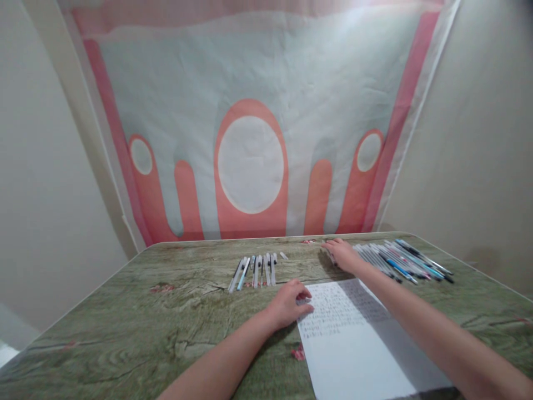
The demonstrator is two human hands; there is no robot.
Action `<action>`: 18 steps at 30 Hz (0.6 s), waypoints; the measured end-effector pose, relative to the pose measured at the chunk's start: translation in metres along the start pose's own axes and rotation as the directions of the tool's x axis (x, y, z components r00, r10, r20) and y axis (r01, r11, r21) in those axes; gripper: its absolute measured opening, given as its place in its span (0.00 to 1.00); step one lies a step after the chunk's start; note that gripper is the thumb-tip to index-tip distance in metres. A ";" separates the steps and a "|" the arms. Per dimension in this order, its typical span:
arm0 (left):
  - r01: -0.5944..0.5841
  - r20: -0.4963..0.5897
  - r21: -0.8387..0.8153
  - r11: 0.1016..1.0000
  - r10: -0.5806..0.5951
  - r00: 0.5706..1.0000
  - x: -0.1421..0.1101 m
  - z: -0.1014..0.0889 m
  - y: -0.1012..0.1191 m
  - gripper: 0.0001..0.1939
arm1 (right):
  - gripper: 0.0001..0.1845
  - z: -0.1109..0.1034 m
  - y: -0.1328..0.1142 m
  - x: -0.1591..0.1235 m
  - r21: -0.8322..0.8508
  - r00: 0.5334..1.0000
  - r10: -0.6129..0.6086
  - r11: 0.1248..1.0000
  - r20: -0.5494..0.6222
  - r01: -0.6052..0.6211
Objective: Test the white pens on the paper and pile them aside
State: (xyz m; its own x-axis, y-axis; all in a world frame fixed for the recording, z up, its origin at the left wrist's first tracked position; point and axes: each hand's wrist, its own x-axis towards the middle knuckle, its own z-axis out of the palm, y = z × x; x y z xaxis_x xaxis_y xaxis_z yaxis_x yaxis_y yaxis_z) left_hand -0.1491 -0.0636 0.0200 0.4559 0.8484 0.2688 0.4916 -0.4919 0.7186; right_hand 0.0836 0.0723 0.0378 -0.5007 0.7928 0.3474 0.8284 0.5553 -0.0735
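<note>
My left hand point(290, 303) rests at the left edge of a sheet of handwritten paper point(337, 355), its thumb and fingers apart over the top left corner. Farther back, my right hand point(342, 255) reaches across the paper's right side, fingers curled down on a pen point(332, 258) that is mostly hidden under them. To its right lies a row of several pens point(375, 261), mostly clear or grey, with a blue pen point(398, 270) among them. A smaller group of pens point(256, 270) lies side by side left of centre, beyond my left hand.
The table point(137, 333) has a green-brown wood-grain top. A short pale piece point(283, 255) lies just right of the smaller pen group. Behind the table's far edge hangs a cloth point(250, 66) with red and white shapes, between pale walls.
</note>
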 end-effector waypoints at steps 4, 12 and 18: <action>-0.007 -0.003 0.009 1.000 0.007 1.000 0.000 0.000 -0.001 0.11 | 0.17 -0.002 0.016 -0.003 -0.211 0.996 -0.052 0.975 0.071 0.066; -0.016 -0.007 0.030 0.999 0.016 1.000 -0.001 0.000 0.000 0.10 | 0.18 0.011 0.041 -0.005 -0.304 0.989 0.023 0.952 0.146 0.023; -0.015 -0.002 0.039 0.999 0.015 1.000 -0.002 -0.001 0.002 0.10 | 0.23 0.017 0.045 -0.008 -0.251 0.988 0.058 0.968 0.144 -0.021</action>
State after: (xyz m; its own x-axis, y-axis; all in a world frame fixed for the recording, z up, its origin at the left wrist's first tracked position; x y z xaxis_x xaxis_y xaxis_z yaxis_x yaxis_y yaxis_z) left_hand -0.1498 -0.0662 0.0213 0.4616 0.8413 0.2814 0.5131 -0.5120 0.6889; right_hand 0.1211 0.0951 0.0160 -0.4824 0.8518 0.2041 0.8751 0.4582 0.1559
